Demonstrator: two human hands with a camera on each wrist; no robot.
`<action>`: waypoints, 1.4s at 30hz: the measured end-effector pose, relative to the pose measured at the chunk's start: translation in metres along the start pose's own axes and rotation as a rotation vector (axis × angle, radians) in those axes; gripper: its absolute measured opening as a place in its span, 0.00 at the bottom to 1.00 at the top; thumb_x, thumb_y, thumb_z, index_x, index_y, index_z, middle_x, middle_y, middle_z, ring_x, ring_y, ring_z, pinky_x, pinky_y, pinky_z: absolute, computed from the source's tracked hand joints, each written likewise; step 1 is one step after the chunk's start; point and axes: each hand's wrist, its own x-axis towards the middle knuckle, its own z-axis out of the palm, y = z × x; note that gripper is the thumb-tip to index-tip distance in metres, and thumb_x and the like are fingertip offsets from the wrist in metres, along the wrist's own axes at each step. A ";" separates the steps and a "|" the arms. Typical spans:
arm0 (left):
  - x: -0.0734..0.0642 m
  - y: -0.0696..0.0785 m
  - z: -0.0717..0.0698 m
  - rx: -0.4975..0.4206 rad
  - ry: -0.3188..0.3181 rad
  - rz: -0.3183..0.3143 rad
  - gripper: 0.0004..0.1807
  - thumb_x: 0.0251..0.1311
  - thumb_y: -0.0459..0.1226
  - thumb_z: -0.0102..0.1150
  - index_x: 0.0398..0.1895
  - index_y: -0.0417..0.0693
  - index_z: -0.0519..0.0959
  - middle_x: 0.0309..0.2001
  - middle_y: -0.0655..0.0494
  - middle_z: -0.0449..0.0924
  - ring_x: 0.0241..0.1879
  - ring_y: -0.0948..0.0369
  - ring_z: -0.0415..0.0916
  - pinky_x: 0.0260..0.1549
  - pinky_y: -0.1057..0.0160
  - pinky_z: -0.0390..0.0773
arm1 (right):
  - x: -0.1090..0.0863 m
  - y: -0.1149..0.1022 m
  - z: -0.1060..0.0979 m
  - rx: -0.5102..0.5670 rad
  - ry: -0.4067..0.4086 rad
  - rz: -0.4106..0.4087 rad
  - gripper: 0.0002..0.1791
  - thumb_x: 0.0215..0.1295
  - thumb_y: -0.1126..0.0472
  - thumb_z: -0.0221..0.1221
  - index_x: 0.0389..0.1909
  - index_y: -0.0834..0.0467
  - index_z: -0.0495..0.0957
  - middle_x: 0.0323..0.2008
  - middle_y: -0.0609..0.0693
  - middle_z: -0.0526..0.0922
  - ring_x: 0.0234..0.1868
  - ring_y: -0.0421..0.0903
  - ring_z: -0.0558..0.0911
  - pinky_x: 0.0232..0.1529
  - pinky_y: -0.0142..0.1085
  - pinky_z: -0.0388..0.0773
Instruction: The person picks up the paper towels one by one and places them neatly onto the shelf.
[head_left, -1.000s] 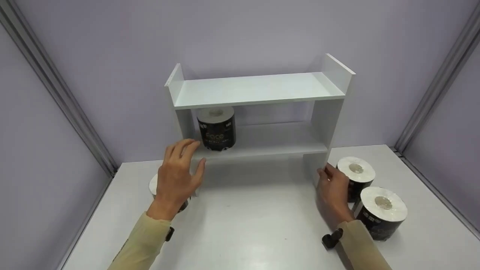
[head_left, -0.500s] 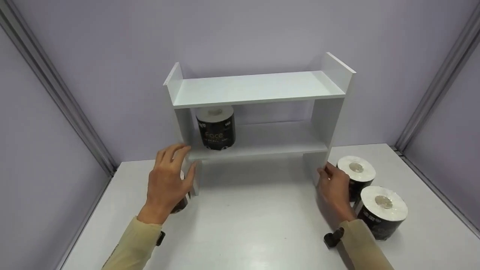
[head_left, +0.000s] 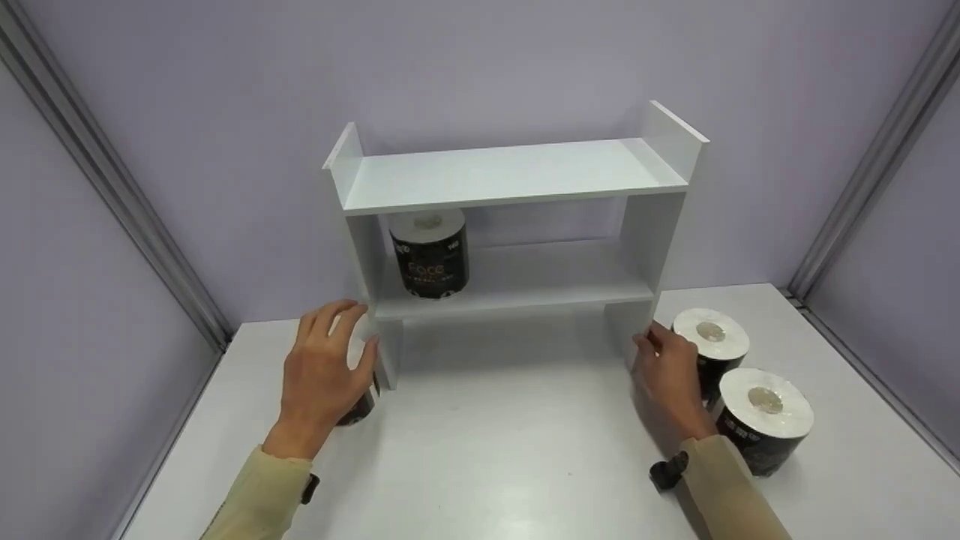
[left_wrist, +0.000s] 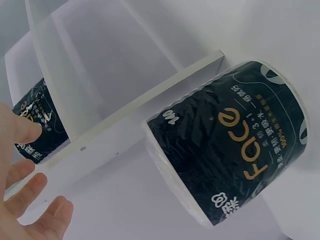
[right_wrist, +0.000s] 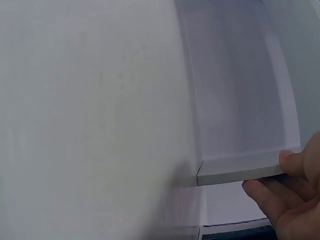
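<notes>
A white two-tier shelf (head_left: pixel 517 176) stands against the back wall. On its middle board, at the left end, sits an upright black-wrapped paper roll (head_left: pixel 435 262) marked "Face". My left hand (head_left: pixel 319 382) hovers beside the left side panel, fingers relaxed and holding nothing. Another paper roll (left_wrist: pixel 230 142) stands on the table outside that panel, mostly hidden behind the hand in the head view. Low on the right, my right hand (head_left: pixel 670 379) pinches the front edge of the right side panel (right_wrist: pixel 240 175) between thumb and fingers.
Two more wrapped rolls stand right of the shelf: a rear roll (head_left: pixel 712 335) close behind my right hand and a front roll (head_left: pixel 765 412) by the right forearm. Pale walls with metal corner posts (head_left: pixel 874 165) enclose the white table (head_left: pixel 480 465).
My left hand has moved left and slightly down, away from the roll on the middle board to outside the left panel. The right hand keeps its hold on the right panel.
</notes>
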 end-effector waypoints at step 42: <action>-0.046 -0.034 0.000 0.010 -0.057 -0.062 0.22 0.62 0.34 0.75 0.58 0.40 0.83 0.58 0.40 0.82 0.57 0.38 0.79 0.42 0.41 0.87 | 0.000 -0.002 0.001 -0.017 0.001 0.016 0.06 0.75 0.72 0.61 0.40 0.70 0.85 0.40 0.66 0.90 0.45 0.62 0.91 0.45 0.53 0.87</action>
